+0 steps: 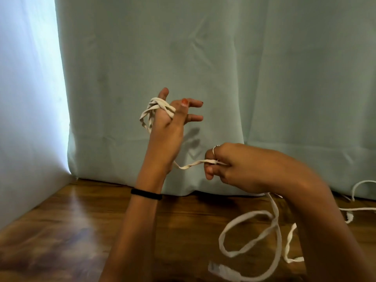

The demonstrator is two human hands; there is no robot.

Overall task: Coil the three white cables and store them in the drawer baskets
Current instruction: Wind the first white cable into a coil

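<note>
- Several loops of a white cable (pixel 157 107) wrap the raised left hand (pixel 169 127), whose fingers are spread apart.
- One strand runs from there to the right hand (pixel 230 165), fingers pinched on it.
- Slack cable lies on the wooden floor (pixel 81 220) below the right hand.
- No container shows; a green curtain (pixel 203 58) hangs behind.
</note>
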